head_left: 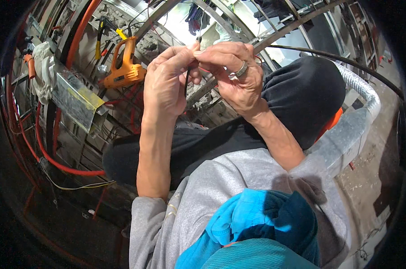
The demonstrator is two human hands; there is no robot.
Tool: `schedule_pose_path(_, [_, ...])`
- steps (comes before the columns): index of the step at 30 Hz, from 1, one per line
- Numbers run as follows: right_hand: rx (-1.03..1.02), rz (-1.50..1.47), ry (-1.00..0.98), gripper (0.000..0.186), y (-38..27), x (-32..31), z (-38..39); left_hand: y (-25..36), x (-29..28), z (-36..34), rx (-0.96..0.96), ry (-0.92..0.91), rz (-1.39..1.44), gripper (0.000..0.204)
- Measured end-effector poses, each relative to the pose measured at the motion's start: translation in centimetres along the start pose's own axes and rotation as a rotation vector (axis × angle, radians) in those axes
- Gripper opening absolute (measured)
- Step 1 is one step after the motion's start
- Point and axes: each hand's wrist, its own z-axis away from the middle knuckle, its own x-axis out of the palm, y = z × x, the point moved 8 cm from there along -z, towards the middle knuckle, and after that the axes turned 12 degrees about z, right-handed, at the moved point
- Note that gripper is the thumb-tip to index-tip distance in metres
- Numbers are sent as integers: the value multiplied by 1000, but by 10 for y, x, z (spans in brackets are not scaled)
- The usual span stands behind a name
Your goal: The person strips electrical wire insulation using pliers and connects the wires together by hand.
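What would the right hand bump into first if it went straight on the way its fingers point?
Most likely the left hand: the right hand seems to meet it at the tips, near a thin dark cable, though exact depth is unclear.

A thin cable (186,84) is black. The trousers (303,96) are plain black, the shirt (216,175) speckled grey, the towel (252,210) bright blue. A power tool (125,75) is orange; a ring (242,70) is silver. A hose (68,169) is red, a cloth (43,74) off-white, and a metal sheet (75,98) silver streaked with yellow. A duct (364,87) shines silver.
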Motion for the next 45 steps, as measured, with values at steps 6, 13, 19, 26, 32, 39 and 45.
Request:
schedule_pose_path(6, [-52, -90, -117, 57, 0, 2, -3, 0, 3, 1, -17, -3, 42, 16])
schedule_pose_path(13, [84, -195, -263, 44, 5, 5, -9, 11, -3, 1, 48, -66, -86, 18])
schedule_pose_path(19, [653, -490, -318, 29, 23, 24, -11, 37, 4, 5, 71, -164, -442, 24])
schedule_pose_path(26, [772, -756, -482, 27, 20, 54, -4, 54, 3, 11, 73, -167, -583, 28])
schedule_pose_path(32, [767, -860, -352, 21, 18, 57, -2, 56, 2, 21, 21, -187, -604, 33])
schedule_pose_path(39, [657, -676, -343, 17, 9, 56, -6, 61, 0, 33, -25, -150, -625, 36])
schedule_pose_path(45, [559, -485, -288, 17, 7, 53, -9, 59, -2, 35, -47, -108, -552, 38])
